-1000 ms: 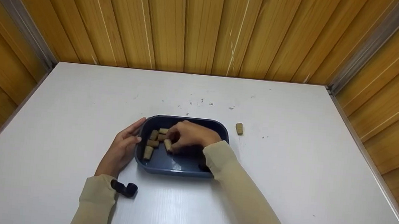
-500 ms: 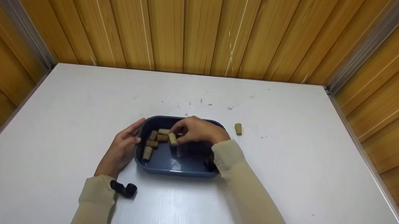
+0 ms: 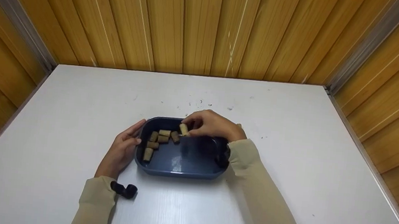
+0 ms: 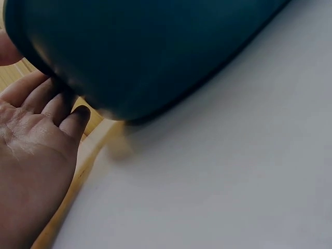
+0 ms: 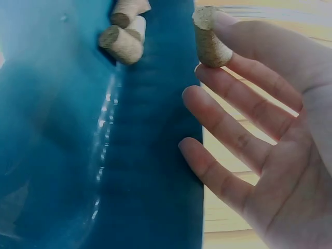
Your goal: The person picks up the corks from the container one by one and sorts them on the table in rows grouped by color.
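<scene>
A dark blue rectangular tub (image 3: 186,174) stands on the table with several tapered cork stoppers (image 3: 148,154) lying along its left and back parts. Between thumb and fingers my right hand (image 3: 213,125) pinches one cork stopper (image 3: 184,129) near the tub's back wall. In the right wrist view this stopper (image 5: 210,44) is upright between thumb and fingers, the other fingers spread below it. My left hand (image 3: 121,148) rests against the tub's outer left wall, fingers fairly straight, thumb tip at the rim. Seen from the left wrist, its fingers (image 4: 39,98) touch the outer wall.
One more cork stopper (image 3: 239,125) lies on the table behind the tub's right side, mostly covered by my right hand. A black wrist device (image 3: 124,190) sits on the left sleeve. Wood-grain panels (image 3: 200,28) close off the white table (image 3: 85,115) at the back and sides.
My right hand has lifted the pinched cork stopper and carried it back and to the right. A stopper lying in the tub, covered before, now shows. The left hand has stayed put.
</scene>
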`<state>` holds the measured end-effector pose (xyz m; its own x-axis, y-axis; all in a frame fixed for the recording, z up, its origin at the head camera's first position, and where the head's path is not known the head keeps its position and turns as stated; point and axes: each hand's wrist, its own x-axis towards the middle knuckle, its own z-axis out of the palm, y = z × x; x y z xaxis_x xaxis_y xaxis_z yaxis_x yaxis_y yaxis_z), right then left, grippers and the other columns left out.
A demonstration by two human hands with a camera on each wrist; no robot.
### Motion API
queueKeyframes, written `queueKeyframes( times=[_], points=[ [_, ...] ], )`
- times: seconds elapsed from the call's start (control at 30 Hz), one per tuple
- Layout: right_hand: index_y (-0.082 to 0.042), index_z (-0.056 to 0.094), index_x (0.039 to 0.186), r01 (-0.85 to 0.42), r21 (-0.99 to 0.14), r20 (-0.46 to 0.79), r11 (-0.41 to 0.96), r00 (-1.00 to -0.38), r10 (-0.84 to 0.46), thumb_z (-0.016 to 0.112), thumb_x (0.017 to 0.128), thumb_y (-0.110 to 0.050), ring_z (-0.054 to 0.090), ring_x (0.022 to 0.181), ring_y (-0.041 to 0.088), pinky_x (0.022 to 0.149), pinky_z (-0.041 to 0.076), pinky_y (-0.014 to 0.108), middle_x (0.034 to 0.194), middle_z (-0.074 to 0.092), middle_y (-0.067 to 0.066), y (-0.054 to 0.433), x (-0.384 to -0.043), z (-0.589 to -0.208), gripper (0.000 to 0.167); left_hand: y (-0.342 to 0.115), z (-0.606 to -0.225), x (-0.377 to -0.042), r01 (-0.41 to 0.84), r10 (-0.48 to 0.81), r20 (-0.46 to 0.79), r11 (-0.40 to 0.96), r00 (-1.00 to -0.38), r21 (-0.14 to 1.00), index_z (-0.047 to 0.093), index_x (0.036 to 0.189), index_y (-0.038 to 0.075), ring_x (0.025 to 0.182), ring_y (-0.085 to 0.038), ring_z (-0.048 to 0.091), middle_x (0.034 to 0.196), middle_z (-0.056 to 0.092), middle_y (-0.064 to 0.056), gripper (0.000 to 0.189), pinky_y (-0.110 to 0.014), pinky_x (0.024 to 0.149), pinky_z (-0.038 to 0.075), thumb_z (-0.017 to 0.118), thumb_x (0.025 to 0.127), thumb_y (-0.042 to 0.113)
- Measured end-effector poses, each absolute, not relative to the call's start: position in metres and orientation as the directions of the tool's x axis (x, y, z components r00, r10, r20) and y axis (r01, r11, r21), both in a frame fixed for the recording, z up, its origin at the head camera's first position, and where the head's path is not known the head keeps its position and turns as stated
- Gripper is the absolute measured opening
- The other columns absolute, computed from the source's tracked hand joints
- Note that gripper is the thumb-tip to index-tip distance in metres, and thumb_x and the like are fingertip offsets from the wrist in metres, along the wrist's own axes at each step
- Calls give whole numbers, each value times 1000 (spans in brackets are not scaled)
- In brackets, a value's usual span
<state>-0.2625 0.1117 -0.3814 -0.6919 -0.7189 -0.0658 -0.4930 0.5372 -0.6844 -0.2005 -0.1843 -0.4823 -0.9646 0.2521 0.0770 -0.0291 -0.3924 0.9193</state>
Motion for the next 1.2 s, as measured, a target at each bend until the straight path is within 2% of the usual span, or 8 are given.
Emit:
queueKeyframes(
  times=[0.2,0.43,0.67,0.9,1.2],
  points=[
    [-12,66,123,-482,-701,-34,526,-714,-699,72,84,-19,66,96,20,91,54,35,118,68,6,124,-263,-372,40,-185,-483,-200,-39,248,69,-405,-966,913,27,149,-4,135,-3,41,158,24,-17,66,-17,110,33,40,84,-12],
    [-12,67,122,-455,-714,14,533,-769,-639,73,83,-22,64,97,22,99,48,46,122,66,4,145,-263,-366,40,-186,-481,-199,-42,250,74,-431,-965,901,26,149,-4,132,-1,44,158,24,-17,67,-17,111,33,39,84,-14],
    [-8,64,124,-472,-692,82,547,-804,-589,72,85,-18,65,99,24,98,49,47,129,63,8,167,-262,-370,41,-188,-482,-198,-34,261,95,-449,-961,893,23,149,-6,132,-2,44,158,20,-20,67,-18,110,36,39,85,-14],
    [-7,63,126,-472,-686,144,554,-834,-532,73,84,-16,64,97,26,94,51,47,121,66,11,190,-264,-381,44,-189,-481,-197,-30,257,99,-457,-961,889,23,149,-5,132,-3,44,159,22,-16,66,-19,109,37,41,86,-13],
    [-5,64,125,-447,-671,168,591,-869,-465,72,84,-14,65,97,28,91,52,48,120,66,14,222,-266,-396,42,-188,-479,-197,-22,220,96,-481,-971,876,23,149,-6,131,-3,45,158,25,-15,64,-18,108,38,41,87,-13]
  ],
)
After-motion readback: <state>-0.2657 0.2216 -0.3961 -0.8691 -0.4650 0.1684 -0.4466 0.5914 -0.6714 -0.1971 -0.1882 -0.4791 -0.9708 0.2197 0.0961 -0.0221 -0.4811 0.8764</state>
